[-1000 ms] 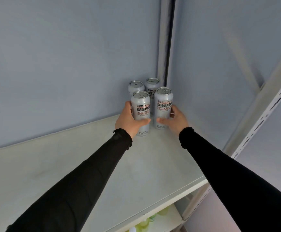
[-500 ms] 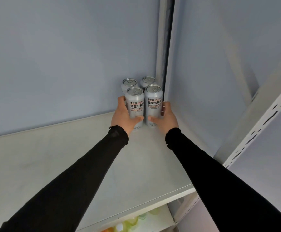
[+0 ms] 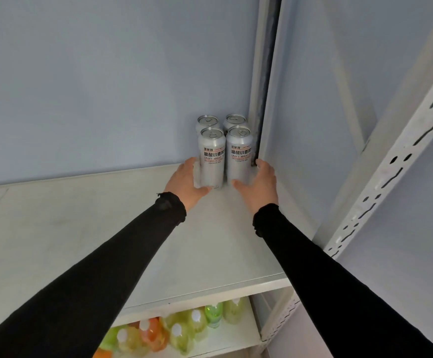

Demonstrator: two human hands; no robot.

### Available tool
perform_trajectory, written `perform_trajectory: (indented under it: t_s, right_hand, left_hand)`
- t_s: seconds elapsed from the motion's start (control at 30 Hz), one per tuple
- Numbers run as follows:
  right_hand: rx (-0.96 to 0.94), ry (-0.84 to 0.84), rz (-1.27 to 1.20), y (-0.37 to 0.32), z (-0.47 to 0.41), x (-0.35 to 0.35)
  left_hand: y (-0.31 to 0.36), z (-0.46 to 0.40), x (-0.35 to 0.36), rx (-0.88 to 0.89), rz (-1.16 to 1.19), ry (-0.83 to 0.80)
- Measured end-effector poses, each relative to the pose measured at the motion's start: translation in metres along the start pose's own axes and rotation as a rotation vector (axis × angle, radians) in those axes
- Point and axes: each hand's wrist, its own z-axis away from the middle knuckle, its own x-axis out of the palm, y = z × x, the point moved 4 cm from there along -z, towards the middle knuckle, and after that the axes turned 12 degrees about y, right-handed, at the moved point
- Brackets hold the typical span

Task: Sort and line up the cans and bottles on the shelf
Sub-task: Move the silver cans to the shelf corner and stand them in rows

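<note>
- Below my arms, on the lower shelf [image 3: 236,337], stand blurred green, yellow and orange plastic bottles [image 3: 184,329].
- On the pale grey upper shelf [image 3: 107,241], my left hand [image 3: 188,183] curls round the side of the front-left silver can [image 3: 211,157].
- My right hand [image 3: 259,184] cups the base of the front-right silver can [image 3: 238,155], thumb at the front, fingers along its far side.
- Behind these, two more silver cans [image 3: 207,121] stand upright in the back corner, the four touching in a square block.
</note>
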Motion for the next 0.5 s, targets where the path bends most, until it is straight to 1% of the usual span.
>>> perform_trajectory:
  t_s: [0.07, 0.13, 0.23, 0.33, 0.5]
  right_hand:
    - [-0.127, 0.016, 0.067, -0.007, 0.015, -0.01]
    - [-0.254, -0.079, 0.148, -0.016, 0.03, -0.005]
    - [-0.384, -0.254, 0.217, -0.034, 0.052, 0.018]
    - [-0.454, -0.361, 0.2, -0.064, 0.079, 0.041]
    - [-0.539, -0.488, 0.155, -0.12, 0.136, 0.088]
  left_hand:
    - [-0.006, 0.012, -0.018, 0.024, -0.107, 0.015]
    - [-0.013, 0.026, -0.037, 0.041, -0.177, 0.032]
    - [-0.027, 0.047, -0.068, 0.047, -0.255, 0.068]
    - [-0.049, 0.068, -0.101, 0.016, -0.305, 0.105]
    - [-0.099, 0.11, -0.167, -0.06, -0.335, 0.179]
